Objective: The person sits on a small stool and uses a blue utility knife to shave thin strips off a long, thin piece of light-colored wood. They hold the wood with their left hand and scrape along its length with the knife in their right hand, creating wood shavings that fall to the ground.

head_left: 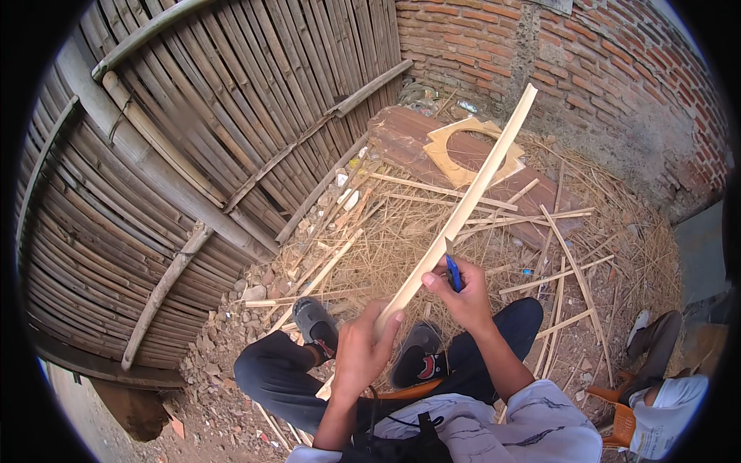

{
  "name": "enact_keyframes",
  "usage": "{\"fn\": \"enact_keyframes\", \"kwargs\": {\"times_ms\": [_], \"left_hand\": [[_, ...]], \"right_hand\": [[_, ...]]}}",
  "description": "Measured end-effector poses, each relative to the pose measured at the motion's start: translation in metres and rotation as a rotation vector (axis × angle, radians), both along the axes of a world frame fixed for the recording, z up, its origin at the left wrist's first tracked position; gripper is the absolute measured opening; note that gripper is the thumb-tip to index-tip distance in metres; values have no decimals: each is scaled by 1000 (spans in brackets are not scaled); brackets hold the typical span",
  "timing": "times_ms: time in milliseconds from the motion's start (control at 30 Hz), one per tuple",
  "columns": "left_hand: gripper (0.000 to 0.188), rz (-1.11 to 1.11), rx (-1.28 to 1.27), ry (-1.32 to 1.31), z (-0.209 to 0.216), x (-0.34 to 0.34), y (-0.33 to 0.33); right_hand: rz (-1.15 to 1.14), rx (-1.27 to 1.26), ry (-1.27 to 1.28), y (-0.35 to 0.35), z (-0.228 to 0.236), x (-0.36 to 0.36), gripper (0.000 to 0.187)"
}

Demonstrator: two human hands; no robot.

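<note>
The person sits with knees apart above a littered earthen floor, wearing dark trousers, a pale patterned top and dark shoes (407, 363). The left hand (361, 351) is closed around the lower part of a long, pale bamboo strip (488, 171), the thumb lying along the near face and the fingers curled behind it. From that grip the strip slants up and away to the right, its far end raised in front of the brick wall (494, 46).

Farther up the strip, the right hand (465, 295) is curled around a blue-handled knife (454, 274), the thumb lying at the strip's edge. The knife's blade is beside that edge; whether it bites into the bamboo cannot be told.

Beyond the hands, thin loose slats (593, 302) lie crisscrossed over dry straw (409, 224). Behind them a brown board (397, 135) lies on the ground, bearing a flat, jagged-edged tan panel (441, 154) with a large round opening, which the strip partly crosses in view. A bamboo fence (231, 116) stands along the left, with stones (255, 293) near its foot. At the lower right, another person (668, 413) is partly visible beside an orange chair (624, 426).
</note>
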State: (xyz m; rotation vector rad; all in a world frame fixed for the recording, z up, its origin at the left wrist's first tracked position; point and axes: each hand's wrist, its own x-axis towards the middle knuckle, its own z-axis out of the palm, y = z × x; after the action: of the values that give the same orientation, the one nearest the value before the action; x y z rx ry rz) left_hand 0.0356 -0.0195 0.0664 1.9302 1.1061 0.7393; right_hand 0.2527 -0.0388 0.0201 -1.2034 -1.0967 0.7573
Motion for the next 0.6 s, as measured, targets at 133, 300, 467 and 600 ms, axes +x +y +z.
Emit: {"fn": "enact_keyframes", "kwargs": {"times_ms": [133,300,467,600], "left_hand": [[21,28,-34,-105,-3,2,-5],[24,40,-112,-220,1,6,-8],[36,-3,-29,-184,2,9,-10],[38,20,-11,-161,0,11,-10]], "right_hand": [[-48,254,-217,-13,13,-5,27],[-70,306,-659,-29,-2,-7,26],[-114,369,-775,-31,-1,-12,26],[-137,381,-790,-29,0,-14,26]]}}
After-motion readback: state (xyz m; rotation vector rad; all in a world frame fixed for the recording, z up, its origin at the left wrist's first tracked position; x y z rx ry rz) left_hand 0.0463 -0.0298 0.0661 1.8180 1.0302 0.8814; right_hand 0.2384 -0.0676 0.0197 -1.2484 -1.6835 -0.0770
